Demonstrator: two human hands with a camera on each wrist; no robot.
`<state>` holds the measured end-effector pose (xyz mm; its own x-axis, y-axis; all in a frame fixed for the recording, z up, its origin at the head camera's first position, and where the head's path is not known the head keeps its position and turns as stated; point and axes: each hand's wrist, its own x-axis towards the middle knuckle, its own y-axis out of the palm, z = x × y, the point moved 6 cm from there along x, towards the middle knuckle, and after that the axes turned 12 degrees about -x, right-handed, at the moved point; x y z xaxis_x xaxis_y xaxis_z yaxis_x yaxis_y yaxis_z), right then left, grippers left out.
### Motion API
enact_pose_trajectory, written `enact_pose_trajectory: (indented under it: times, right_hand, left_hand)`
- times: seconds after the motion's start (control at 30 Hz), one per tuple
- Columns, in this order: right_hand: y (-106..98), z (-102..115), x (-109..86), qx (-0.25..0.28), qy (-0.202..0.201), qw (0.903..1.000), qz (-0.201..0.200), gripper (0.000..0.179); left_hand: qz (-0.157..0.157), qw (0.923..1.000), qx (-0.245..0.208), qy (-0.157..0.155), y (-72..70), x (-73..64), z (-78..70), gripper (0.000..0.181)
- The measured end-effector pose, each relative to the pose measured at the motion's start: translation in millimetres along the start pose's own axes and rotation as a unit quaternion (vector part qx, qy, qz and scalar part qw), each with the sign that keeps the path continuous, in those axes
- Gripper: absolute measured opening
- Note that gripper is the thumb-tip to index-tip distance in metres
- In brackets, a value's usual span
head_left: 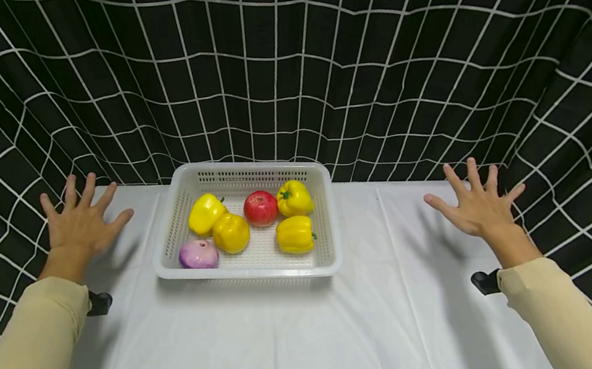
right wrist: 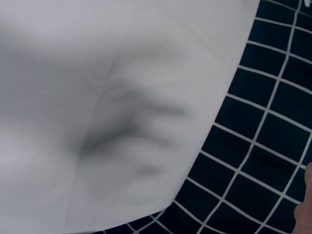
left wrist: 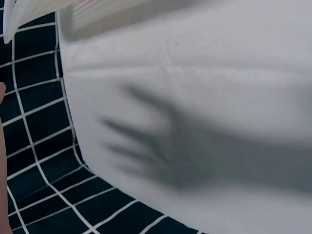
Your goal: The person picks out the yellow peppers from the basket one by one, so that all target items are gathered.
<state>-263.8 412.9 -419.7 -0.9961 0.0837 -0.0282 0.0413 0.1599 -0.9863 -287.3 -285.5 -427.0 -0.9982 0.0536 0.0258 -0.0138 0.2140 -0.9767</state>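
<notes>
In the head view my left hand (head_left: 77, 226) hovers over the table's left side with fingers spread wide, holding nothing. My right hand (head_left: 478, 204) is raised over the right side, its fingers also splayed and bare. Between them, nearer the left hand, sits a white plastic basket (head_left: 251, 272). Inside it, a yellow bell pepper (head_left: 206, 214) leans by a deeper yellow one (head_left: 231, 233), with a purple onion (head_left: 198, 255) at the front left corner. A red round fruit (head_left: 260, 208) lies mid-basket, beside two more yellow peppers, one behind (head_left: 294, 198) and one in front (head_left: 295, 235).
A white cloth (head_left: 316, 337) covers the table. Black curtains with a white grid (head_left: 257, 58) rise behind and at both sides, close to each hand. Each wrist carries a small black device (head_left: 99, 304). Hand shadows fall on the cloth in both wrist views.
</notes>
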Motion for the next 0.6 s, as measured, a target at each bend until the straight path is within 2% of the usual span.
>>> enact_pose_trajectory:
  times: [0.3, 0.6]
  right_hand:
    - [-13.6, 11.2, -0.1, 0.005, -0.020, 0.9996, -0.020, 0.096]
    - [-26.2, 27.4, -1.2, 0.009, -0.047, 0.9986, -0.023, 0.096]
  left_hand:
    - [-0.002, 0.9999, -0.004, 0.013, -3.7, -1.6, -2.1, 0.079]
    - [-0.009, 0.9987, 0.003, 0.049, -8.1, -2.8, -18.5, 0.079]
